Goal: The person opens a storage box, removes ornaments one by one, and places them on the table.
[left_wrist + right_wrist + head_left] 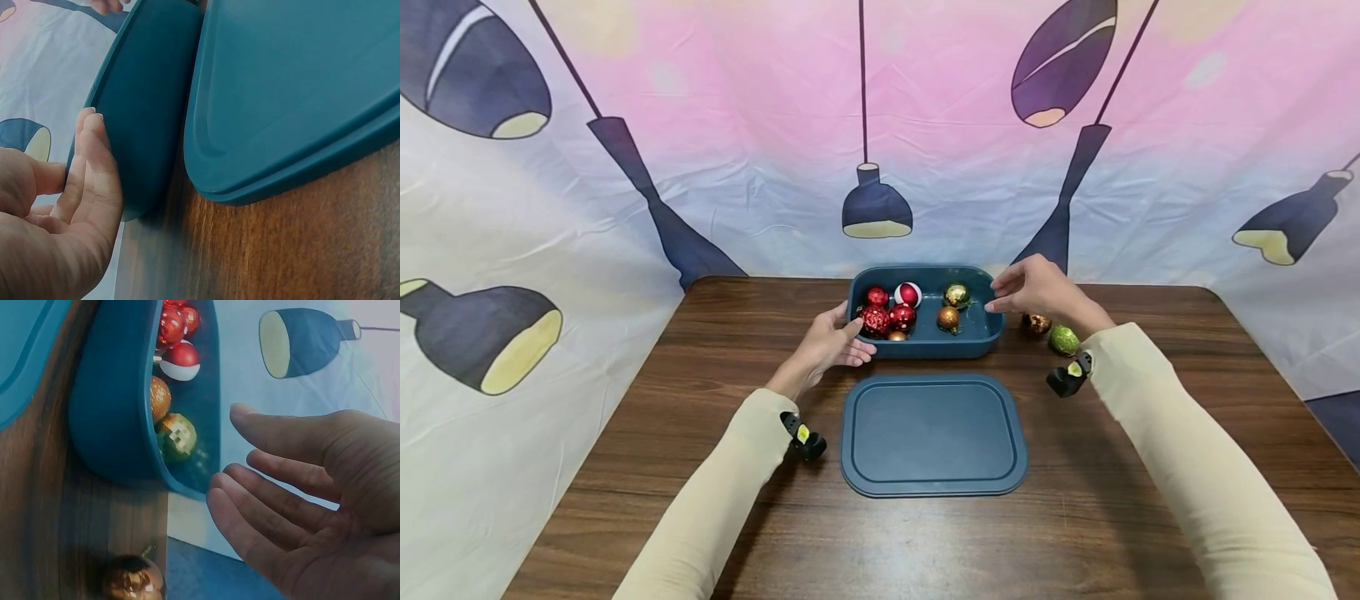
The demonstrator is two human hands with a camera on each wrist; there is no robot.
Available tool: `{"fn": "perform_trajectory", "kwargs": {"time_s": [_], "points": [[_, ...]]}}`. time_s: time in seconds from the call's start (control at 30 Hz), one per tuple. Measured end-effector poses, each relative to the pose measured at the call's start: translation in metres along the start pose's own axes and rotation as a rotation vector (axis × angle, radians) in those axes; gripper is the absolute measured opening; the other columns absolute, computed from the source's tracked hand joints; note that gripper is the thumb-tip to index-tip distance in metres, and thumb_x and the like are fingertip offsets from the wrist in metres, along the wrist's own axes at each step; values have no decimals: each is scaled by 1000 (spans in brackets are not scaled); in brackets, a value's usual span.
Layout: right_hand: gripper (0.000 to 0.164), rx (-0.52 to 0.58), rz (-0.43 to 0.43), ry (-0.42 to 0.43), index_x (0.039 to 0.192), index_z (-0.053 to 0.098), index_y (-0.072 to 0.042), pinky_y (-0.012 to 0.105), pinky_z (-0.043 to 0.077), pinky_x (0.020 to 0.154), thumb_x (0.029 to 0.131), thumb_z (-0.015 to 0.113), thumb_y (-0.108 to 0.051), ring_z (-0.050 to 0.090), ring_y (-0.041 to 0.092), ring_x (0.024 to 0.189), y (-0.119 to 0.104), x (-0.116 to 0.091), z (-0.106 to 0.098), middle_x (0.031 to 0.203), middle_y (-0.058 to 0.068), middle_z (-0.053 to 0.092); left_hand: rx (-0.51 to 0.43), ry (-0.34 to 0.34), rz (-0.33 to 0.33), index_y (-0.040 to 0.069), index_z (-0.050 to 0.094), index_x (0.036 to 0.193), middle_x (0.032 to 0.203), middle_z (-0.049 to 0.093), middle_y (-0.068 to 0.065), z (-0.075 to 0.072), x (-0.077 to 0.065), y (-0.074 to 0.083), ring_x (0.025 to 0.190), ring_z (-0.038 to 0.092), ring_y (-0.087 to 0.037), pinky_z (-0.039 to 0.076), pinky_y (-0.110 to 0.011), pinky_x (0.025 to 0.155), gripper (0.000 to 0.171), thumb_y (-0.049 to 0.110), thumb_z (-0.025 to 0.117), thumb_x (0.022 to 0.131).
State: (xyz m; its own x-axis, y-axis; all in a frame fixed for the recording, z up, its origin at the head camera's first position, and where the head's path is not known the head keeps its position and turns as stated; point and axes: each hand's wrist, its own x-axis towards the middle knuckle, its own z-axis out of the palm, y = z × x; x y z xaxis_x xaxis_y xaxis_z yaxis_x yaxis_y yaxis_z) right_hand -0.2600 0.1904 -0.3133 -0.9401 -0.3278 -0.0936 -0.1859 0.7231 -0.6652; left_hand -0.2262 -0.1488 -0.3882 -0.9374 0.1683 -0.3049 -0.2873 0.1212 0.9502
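Observation:
A dark teal storage box (936,348) holds several Christmas baubles at the back of the table. Red ones, like the dotted bauble (902,317), and a red-and-white bauble (907,295) lie towards its left. A gold bauble (957,295) and an orange glitter bauble (948,317) lie nearer the middle. At the left end my left hand (829,343) holds the box wall, thumb at the rim and fingers along the outside (94,169). By the right rim hovers my right hand (1037,292), thumb and fingers apart, nothing between them (294,487).
A flat teal lid (934,435) lies in front of the box. Right of the box, a copper bauble (1036,323) and a green glitter bauble (1063,340) sit on the wooden table (760,533). A printed cloth (790,125) hangs behind the table's far edge.

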Motion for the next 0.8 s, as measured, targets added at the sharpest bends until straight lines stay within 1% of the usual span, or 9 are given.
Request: {"fn": "perform_trajectory", "kwargs": {"time_s": [0.1,0.23,0.37,0.47,0.63,0.8], "points": [[42,4,10,-8,123,70,2,47,56,90,89,81,-20,67,32,107,-3,5,6,114,19,72,-2,2,1,21,14,164,84,75,-15,0,0,0,67,74,-21,61,-28,63,65,23,48,110],[41,-4,13,-17,122,70,3,47,56,89,89,81,-19,67,31,104,-6,10,13,112,19,72,-5,4,1,20,14,164,83,75,-15,0,0,-1,67,74,-21,61,-27,62,65,22,48,110],[41,-9,-4,-29,121,69,5,45,57,85,89,81,-18,69,31,99,-9,15,20,110,19,73,-5,7,0,20,13,165,83,75,-15,-1,0,-2,67,74,-22,60,-27,62,65,22,48,110],[42,-5,-13,-40,121,69,6,44,58,84,89,81,-18,69,31,98,-11,19,25,110,20,73,-5,6,3,20,13,165,83,75,-14,-1,0,-2,65,73,-20,60,-26,61,65,22,48,110],[41,7,-10,-49,121,70,5,47,57,87,88,81,-17,68,32,101,-11,24,34,111,20,72,-5,3,12,20,14,164,83,75,-15,0,0,-1,64,73,-20,60,-27,62,64,22,48,110],[41,29,-21,-59,121,69,7,48,58,85,88,81,-14,69,36,99,-10,28,42,113,23,71,-3,2,13,20,16,164,82,75,-15,1,0,0,65,73,-21,61,-29,63,64,22,48,109]]}}
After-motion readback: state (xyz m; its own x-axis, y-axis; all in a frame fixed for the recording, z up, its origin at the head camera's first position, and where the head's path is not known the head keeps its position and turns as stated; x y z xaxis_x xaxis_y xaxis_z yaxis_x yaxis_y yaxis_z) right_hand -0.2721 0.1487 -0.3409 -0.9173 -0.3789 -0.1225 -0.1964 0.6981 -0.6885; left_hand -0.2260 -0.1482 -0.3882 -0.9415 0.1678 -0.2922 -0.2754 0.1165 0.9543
